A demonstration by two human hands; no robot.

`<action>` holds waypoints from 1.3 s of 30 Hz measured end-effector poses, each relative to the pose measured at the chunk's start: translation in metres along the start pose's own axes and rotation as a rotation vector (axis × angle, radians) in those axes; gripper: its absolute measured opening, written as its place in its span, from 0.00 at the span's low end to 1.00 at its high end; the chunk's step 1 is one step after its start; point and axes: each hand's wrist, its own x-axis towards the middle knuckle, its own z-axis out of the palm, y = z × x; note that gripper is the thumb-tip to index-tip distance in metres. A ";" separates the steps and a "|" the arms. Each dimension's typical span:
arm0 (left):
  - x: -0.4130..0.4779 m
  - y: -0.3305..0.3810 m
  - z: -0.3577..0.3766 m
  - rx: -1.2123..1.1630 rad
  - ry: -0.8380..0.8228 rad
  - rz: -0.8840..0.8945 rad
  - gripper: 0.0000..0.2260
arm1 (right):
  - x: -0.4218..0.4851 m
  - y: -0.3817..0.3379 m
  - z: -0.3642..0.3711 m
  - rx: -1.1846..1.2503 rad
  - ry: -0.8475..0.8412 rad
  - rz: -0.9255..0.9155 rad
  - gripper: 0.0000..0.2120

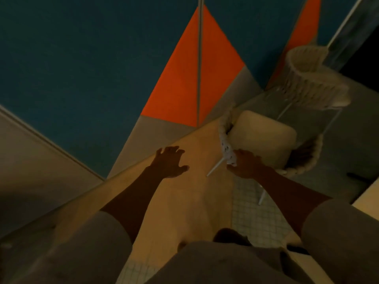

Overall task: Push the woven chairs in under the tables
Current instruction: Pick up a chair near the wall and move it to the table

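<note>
A woven chair with a cream cushion and thin white legs stands right of centre, beside the edge of a light wooden table. My right hand grips the chair's woven rim at its near left side. My left hand hovers over the table top with fingers spread, holding nothing. A second woven chair stands further off at the upper right, next to a glass panel.
A wall with teal and orange panels rises behind the table. White small-tile floor lies below the chair. Another pale table edge shows at the far right. My grey sleeves and torso fill the bottom of the view.
</note>
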 end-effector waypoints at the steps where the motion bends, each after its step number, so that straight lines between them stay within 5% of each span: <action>1: 0.015 0.000 -0.008 0.010 -0.007 0.040 0.35 | 0.004 0.000 -0.005 0.002 0.007 0.031 0.48; 7: 0.103 0.007 -0.040 0.094 -0.041 0.208 0.35 | 0.036 0.013 -0.032 -0.006 -0.064 0.190 0.45; 21: 0.283 0.028 -0.117 0.158 -0.005 0.283 0.34 | 0.169 0.088 -0.108 -0.032 -0.031 0.299 0.44; 39: 0.461 0.149 -0.133 0.351 -0.161 0.738 0.37 | 0.176 0.149 -0.119 0.198 0.100 0.584 0.39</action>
